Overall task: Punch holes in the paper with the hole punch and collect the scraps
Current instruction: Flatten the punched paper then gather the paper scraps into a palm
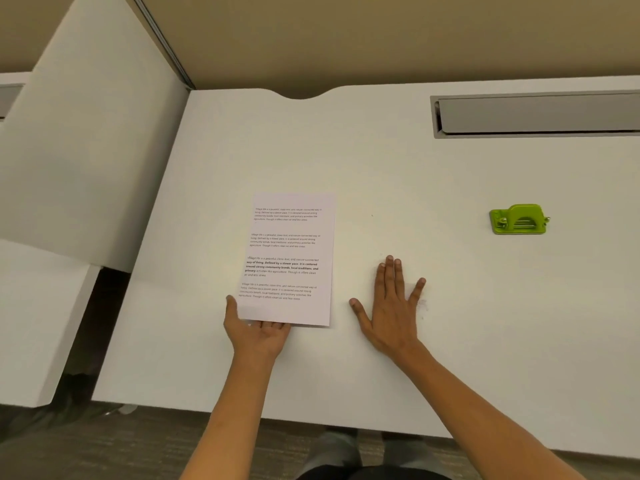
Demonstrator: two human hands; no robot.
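A white printed sheet of paper (291, 251) lies in the middle of the white desk (415, 188), its long side running away from me. My left hand (258, 336) holds its near left corner, thumb on top at the left edge and fingers hidden under the sheet. To the right of the paper, my right hand (391, 306) lies flat on the desk with its fingers spread and holds nothing. A green hole punch (518, 220) stands far to the right, well apart from both hands. A few faint specks sit on the desk beside my right little finger.
A grey cable slot (536, 114) is set into the desk at the back right. A white partition (86, 150) bounds the desk on the left, with a beige wall behind. The desk's near edge runs just under my forearms.
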